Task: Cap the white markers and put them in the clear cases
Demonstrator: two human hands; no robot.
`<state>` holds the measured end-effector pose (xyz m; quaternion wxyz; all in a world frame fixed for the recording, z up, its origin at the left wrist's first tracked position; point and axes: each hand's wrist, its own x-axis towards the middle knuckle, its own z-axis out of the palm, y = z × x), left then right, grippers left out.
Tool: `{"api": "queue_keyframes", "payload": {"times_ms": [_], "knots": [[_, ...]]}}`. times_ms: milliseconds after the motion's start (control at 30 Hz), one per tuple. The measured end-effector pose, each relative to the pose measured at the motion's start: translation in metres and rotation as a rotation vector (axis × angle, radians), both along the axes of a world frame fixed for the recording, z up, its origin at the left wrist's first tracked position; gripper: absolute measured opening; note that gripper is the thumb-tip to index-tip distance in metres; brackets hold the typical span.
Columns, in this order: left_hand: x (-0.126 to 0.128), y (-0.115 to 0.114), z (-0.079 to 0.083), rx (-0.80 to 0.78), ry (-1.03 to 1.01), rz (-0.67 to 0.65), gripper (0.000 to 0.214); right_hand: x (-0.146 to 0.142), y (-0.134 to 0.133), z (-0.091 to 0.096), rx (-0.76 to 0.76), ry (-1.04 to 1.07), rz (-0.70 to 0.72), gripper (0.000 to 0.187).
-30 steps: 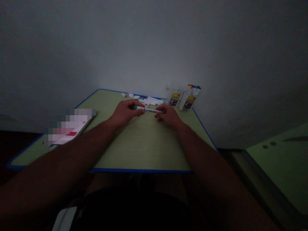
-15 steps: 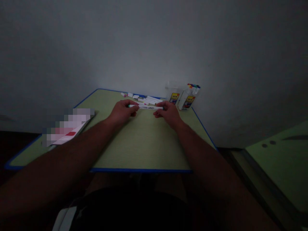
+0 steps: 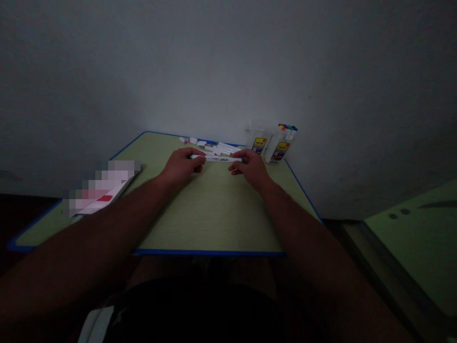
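Observation:
A white marker with green ends (image 3: 217,158) lies level between both my hands, just above the green table (image 3: 210,214). My left hand (image 3: 182,166) pinches its left end, fingers curled. My right hand (image 3: 250,167) pinches the right end, fingers closed too. Just behind the held marker, a loose row of several white markers (image 3: 217,146) lies along the table's far edge by the wall.
Two clear marker boxes with yellow labels (image 3: 274,145) stand at the far right corner, one with coloured caps showing. A flat white and red packet (image 3: 102,188) lies at the table's left. A second green table (image 3: 417,238) is on the right. The room is dim.
Both hands carried the marker slightly farther from me, toward the row of markers. The green cap end now sticks out past my left fingers. In the last half second almost nothing moved.

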<state>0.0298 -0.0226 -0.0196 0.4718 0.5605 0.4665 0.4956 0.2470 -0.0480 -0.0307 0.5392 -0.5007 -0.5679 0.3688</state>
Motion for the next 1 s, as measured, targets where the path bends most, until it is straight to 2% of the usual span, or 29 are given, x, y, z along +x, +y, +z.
{"api": "queue_keyframes", "payload": {"times_ms": [767, 1000], "knots": [[-0.0003, 0.0001, -0.0003, 0.004, -0.006, -0.022, 0.010, 0.0006, -0.0009, 0.0002, 0.008, -0.004, 0.004, 0.019], [-0.0006, -0.0041, -0.0002, 0.038, 0.065, -0.123, 0.020, -0.0001, -0.0013, 0.0000, 0.003, -0.024, 0.027, 0.019]]}}
